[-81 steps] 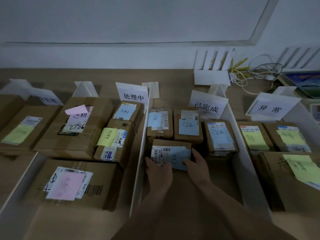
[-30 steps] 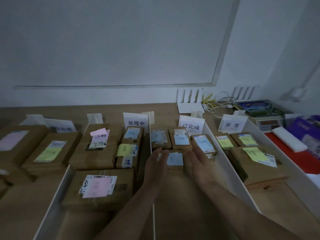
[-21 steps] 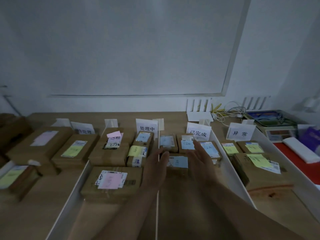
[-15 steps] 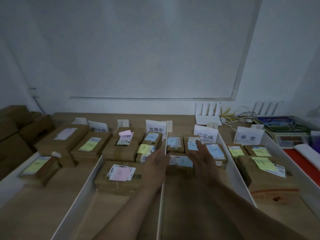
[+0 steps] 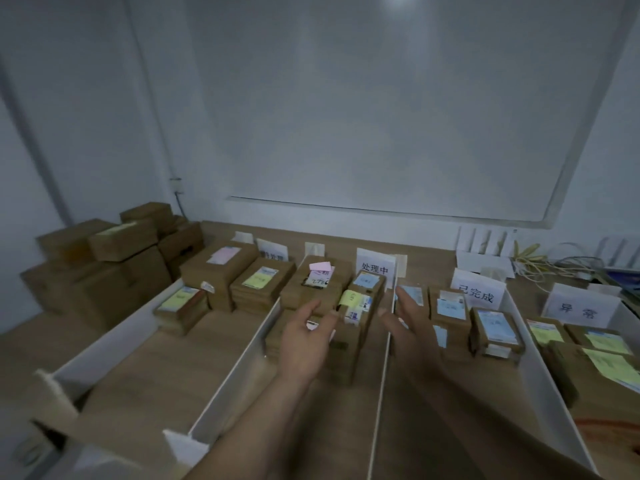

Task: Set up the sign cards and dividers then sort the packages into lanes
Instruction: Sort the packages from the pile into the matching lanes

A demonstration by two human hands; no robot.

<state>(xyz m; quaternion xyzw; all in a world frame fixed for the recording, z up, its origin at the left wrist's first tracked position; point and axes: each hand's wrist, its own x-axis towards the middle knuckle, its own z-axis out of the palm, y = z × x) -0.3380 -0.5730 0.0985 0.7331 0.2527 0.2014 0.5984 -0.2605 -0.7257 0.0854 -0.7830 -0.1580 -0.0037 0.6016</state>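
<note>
Both hands have come off the small package [image 5: 441, 336] and drifted left. View has swung left and up, so a pile of cartons [image 5: 104, 265] at far left now shows.

Left fingers [image 5: 311, 311]: straight, loosely spread, nothing held. Right fingers [image 5: 407, 301]: the same, spread and empty, some motion blur.

Left hand [image 5: 304, 344] hovers over the lane below the middle sign card [image 5: 374, 268], in front of a package with a yellow note [image 5: 356, 306]. Right hand [image 5: 410, 336] hovers just right of the white divider [image 5: 381, 382] that runs between the two hands.

Small package lies at the near side of the next lane to the right, mostly hidden behind the right hand; only a strip of blue label shows. Farther back, more blue-labelled packages [image 5: 495, 327] sit in a row below the second sign card [image 5: 477, 295].

Far-right lane: yellow-noted packages [image 5: 606, 341] below a third sign card [image 5: 576, 311]. All on a wooden table [image 5: 156, 375].
</note>
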